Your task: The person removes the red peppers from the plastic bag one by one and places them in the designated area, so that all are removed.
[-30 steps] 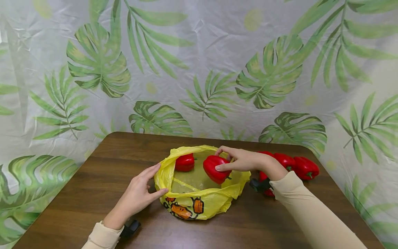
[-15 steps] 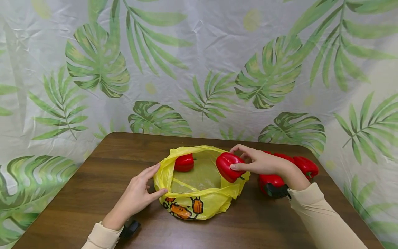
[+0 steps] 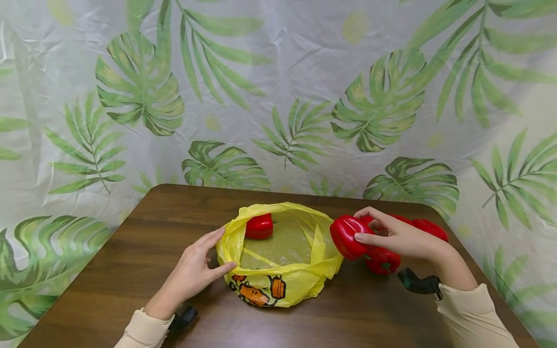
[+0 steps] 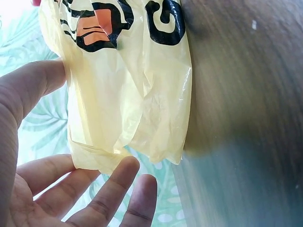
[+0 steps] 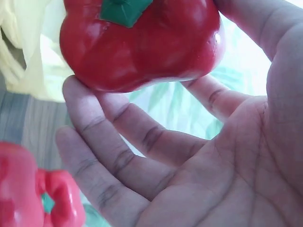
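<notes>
My right hand (image 3: 393, 236) grips a red bell pepper (image 3: 348, 236) between thumb and fingers, just past the right side of a yellow plastic bag (image 3: 300, 280). The right wrist view shows its green stem (image 5: 125, 10) and the fingertips under it. At the bag's left side my left hand (image 3: 193, 266) has thumb and fingers spread, their tips touching the rim. Seen from the left wrist, those fingers (image 4: 102, 198) lie fairly straight against the thin plastic. Inside the wide bag mouth, another red bell pepper (image 3: 259, 227) lies at the back left.
Several more red bell peppers (image 3: 383, 261) are on the right of the brown wooden table (image 3: 152, 232), partly hidden behind my right hand. A leaf-print curtain (image 3: 300, 72) hangs beyond the table's back edge. A black band (image 3: 419, 282) with a camera sits on my right wrist.
My right hand has carried the bell pepper rightward, from over the bag's mouth to outside its right rim. My left hand stays at the bag's left side.
</notes>
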Demonstrator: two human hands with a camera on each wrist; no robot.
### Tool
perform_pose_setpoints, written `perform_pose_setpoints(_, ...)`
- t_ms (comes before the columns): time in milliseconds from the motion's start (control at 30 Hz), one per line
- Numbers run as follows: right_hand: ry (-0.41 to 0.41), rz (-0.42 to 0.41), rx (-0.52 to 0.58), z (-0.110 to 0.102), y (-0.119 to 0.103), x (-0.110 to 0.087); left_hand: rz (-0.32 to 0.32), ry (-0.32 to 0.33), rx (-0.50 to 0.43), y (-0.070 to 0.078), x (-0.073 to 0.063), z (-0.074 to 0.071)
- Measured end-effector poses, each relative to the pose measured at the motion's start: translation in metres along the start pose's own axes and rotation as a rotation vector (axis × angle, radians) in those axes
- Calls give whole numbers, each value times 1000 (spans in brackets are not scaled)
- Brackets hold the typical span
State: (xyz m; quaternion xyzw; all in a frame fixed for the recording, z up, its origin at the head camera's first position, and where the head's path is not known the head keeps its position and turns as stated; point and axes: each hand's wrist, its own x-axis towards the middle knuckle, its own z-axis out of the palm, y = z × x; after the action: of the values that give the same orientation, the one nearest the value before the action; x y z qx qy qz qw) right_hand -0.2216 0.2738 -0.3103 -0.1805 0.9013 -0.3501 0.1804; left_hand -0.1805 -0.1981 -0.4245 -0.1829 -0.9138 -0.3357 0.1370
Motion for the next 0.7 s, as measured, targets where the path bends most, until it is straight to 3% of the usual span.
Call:
perform_pose_setpoints(300,34,52,-3,-9,20,-20,2,4,-3,0,-1,-1)
perform_pose_setpoints(700,85,30,60,-21,56,-44,-4,4,5,0,0,-2)
